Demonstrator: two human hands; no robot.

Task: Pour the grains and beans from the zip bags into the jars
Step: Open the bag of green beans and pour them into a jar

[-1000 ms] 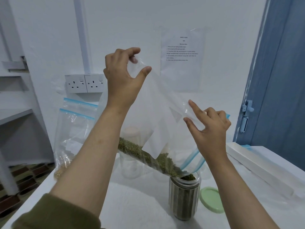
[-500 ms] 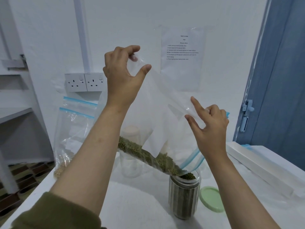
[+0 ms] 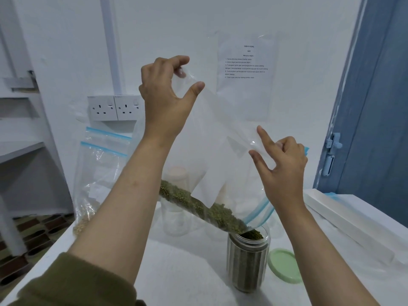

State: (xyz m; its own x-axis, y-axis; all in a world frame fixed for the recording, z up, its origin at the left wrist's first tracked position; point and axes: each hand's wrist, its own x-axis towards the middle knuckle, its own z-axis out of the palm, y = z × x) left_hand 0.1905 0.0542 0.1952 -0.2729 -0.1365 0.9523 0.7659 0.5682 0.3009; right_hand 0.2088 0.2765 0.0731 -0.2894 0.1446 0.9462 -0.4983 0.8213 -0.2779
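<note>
In the middle of the frame a clear zip bag (image 3: 223, 138) hangs tilted, its blue zip mouth down at the lower right and its closed bottom corner raised at the upper centre. Green beans (image 3: 198, 206) lie in a band along its lower edge and reach the mouth, which sits over the rim of a clear jar (image 3: 247, 261) standing on the white table (image 3: 176, 272) at lower centre-right. The jar is filled with the same green beans nearly to its top.

The left hand (image 3: 163, 96), at upper centre, pinches the bag's raised corner between curled fingers and thumb. The right hand (image 3: 284, 168), at centre right, holds the bag's upper edge near the zip, forefinger and thumb extended against the film and the other fingers curled behind it.

Just right of the jar a pale green lid (image 3: 283, 266) lies flat on the table. Behind the bag stand empty clear jars (image 3: 174, 217). At the left, two more zip bags (image 3: 99, 177) lean against the wall, yellowish grain in their bottoms.
</note>
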